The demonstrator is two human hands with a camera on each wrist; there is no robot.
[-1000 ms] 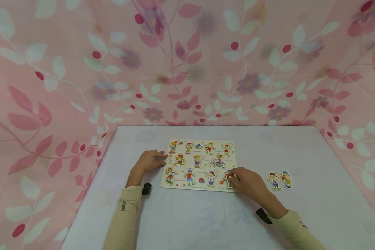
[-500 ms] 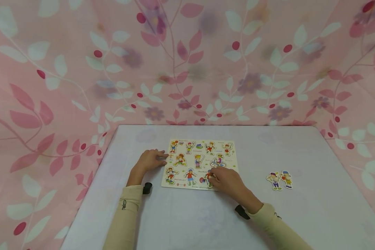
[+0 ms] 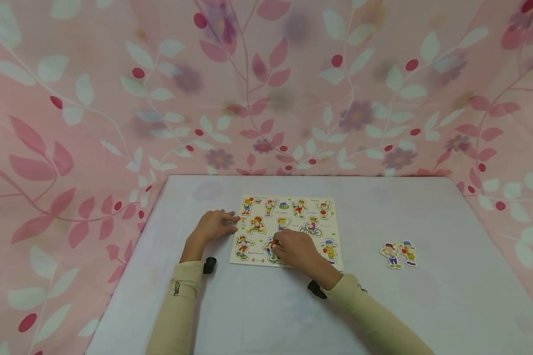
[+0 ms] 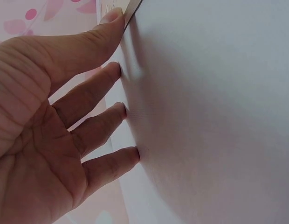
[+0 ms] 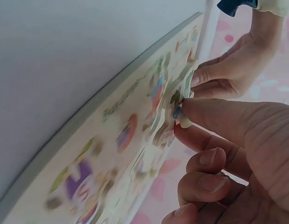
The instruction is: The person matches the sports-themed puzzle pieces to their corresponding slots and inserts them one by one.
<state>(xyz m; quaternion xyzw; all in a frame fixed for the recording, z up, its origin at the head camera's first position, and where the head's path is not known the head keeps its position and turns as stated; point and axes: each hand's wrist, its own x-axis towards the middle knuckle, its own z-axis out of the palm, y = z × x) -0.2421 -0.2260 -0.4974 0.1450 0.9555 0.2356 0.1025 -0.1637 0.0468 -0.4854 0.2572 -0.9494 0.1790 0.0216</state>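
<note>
A cream puzzle board with printed sports figures lies on the white tablecloth. My right hand is over its lower row, covering part of it. Between thumb and index finger it pinches the small knob of a puzzle piece, a child figure. In the right wrist view this piece sits slightly raised off the board, at a slant, over the printed skater. My left hand is at the board's left side with its fingers spread. Its thumb touches the board's edge, and the other fingertips meet the cloth.
Two loose puzzle pieces, a purple-capped figure and a blue-capped figure, lie close together right of the board. Other pieces, such as the cyclist and the runner, sit on the board. A pink floral curtain stands behind the table.
My right hand has carried the puzzle piece leftward along the board's lower row, from the right corner to the second figure from the left. The left hand has stayed in place.
</note>
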